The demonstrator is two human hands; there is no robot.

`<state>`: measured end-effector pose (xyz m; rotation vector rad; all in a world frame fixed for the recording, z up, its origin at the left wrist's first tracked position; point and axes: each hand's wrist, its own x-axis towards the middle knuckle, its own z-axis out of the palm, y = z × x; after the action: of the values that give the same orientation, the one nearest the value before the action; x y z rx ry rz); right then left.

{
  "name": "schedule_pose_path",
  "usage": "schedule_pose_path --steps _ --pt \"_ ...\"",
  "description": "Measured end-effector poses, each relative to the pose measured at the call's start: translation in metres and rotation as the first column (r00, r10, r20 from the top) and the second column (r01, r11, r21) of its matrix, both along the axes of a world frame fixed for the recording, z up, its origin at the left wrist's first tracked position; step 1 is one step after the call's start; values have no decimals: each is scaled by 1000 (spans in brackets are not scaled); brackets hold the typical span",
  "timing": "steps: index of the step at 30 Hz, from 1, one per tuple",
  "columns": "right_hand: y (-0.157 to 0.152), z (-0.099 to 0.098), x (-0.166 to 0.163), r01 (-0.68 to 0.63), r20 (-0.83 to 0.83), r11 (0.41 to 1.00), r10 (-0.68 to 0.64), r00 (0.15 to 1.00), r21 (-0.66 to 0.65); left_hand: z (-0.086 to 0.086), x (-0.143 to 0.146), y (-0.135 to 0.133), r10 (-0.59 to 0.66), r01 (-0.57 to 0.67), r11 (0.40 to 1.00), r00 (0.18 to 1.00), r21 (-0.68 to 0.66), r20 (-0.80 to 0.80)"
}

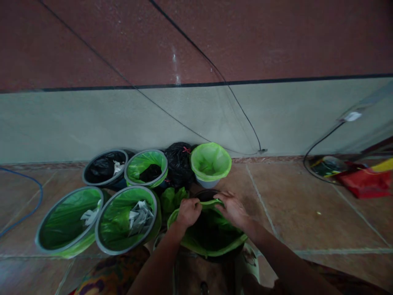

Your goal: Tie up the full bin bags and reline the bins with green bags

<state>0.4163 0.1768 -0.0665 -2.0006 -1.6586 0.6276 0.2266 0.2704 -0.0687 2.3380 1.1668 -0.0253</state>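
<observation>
Green plastic lines the nearest bin (pixel 206 192) at six o'clock: the green bag (pixel 211 246) hangs open inside, its near edge already folded over the rim. The left hand (pixel 188 212) and right hand (pixel 233 209) are each closed on its far edge, which looks like the one part not yet seated. Beyond, a lined bin (pixel 97 229) stands at nine o'clock, with a tied black bag (pixel 179 162) and a pale-green bin (pixel 211 174) at twelve.
</observation>
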Motion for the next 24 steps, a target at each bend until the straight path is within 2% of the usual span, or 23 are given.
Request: schedule_pose_path --steps 2,4,8,11,13,17,21,24 --pt "3 -12 6 93 -144 993 -103 984 -72 2 -3 3 12 -13 1000 1000 -28 -26" --pt "6 -22 13 154 -304 979 -189 934 -136 4 -3 5 24 -24 999 1000 -39 -8" --pt "14 -28 14 136 -504 974 -210 838 -180 9 11 6 -1 4 1000 982 -13 191" --pt "20 -22 11 105 -620 975 -207 757 -198 10 28 10 -36 41 999 981 -19 192" --pt "21 -17 13 101 -576 978 -191 795 -184 7 34 15 -38 46 998 989 -50 140" --pt "14 -13 32 145 -224 976 -179 958 -162 0 27 27 -15 30 992 993 -124 119" --pt "4 -19 60 280 8 922 -288 958 -270 -6 20 35 20 7 980 991 -196 134" --pt "-3 -25 75 374 33 881 -382 924 -291 -8 24 39 44 -1 970 985 -244 169"
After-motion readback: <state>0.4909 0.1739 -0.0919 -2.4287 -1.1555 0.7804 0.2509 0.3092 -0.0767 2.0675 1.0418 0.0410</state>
